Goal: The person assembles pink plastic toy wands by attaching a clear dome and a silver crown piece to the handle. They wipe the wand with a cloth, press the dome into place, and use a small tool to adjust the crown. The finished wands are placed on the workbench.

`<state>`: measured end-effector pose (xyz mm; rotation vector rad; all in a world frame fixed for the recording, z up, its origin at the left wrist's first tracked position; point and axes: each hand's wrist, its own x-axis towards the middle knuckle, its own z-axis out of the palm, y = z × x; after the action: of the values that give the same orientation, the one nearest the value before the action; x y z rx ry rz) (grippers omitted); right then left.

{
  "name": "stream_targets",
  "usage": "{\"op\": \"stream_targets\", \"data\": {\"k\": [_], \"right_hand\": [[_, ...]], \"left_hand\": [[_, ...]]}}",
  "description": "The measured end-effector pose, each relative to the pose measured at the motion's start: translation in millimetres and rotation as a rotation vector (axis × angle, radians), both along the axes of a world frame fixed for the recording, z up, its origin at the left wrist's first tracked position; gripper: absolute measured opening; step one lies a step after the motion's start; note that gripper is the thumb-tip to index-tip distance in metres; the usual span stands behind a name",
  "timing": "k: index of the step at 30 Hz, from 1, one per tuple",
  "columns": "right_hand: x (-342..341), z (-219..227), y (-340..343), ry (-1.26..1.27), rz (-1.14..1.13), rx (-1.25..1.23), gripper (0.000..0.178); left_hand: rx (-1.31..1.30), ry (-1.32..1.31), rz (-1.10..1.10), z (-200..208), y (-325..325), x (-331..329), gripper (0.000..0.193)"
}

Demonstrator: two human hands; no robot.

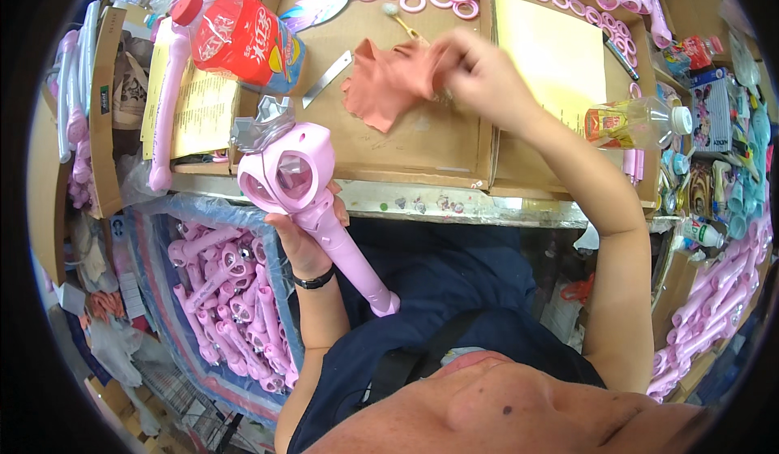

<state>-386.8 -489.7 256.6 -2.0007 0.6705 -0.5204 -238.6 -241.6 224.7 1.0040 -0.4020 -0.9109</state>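
Observation:
My left hand [300, 247] is wrapped round a pink toy wand [345, 255], just below its round head. The head has clear windows and a silver crown on top, and the handle slants down toward my lap. Over the cardboard tray [365, 158], my right hand [487, 77] is closed on the edge of a crumpled salmon-coloured cloth [385, 89]. Some blur covers the fingers of that hand. Beside the cloth lie a metal ruler-like strip [328, 79] and a small brush with a yellow handle [401, 21].
Pink rings [412, 1] lie at the tray's far side. A large red drink bottle [243, 40] stands left; a nearly clear bottle [641, 124] lies right, near yellow paper [552, 56]. Many pink wands fill a plastic-lined bin [142, 247] at lower left. More pink handles [714, 300] are stacked right.

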Motion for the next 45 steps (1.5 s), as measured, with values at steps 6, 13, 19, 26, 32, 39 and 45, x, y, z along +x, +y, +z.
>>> {"op": "stream_targets", "data": {"k": [6, 13, 19, 26, 32, 39, 45], "right_hand": [[-17, 4, 21, 0.433, 0.623, -0.279, 0.033], [-13, -1, 38, 0.599, 0.417, -0.093, 0.021], [-12, 3, 37, 0.574, 0.565, -0.063, 0.018], [-49, 18, 76, -0.09, 0.411, -0.524, 0.01], [-154, 28, 43, -0.355, -0.967, -0.687, 0.047], [-210, -8, 3, -0.372, -0.941, -0.03, 0.097], [-215, -2, 12, -0.34, -1.114, -0.132, 0.071]], "left_hand": [[-0.077, 0.085, -0.018, -6, 0, 5, 0.095], [-0.112, 0.201, -0.034, -15, 8, 15, 0.103], [-0.245, 0.302, -0.098, -28, 17, 23, 0.098], [-0.191, 0.351, -0.131, -28, 18, 33, 0.103], [-0.244, 0.33, -0.194, -31, 20, 40, 0.099], [-0.264, 0.323, -0.22, -31, 16, 40, 0.096], [-0.326, 0.282, -0.265, -27, 13, 37, 0.091]]}}
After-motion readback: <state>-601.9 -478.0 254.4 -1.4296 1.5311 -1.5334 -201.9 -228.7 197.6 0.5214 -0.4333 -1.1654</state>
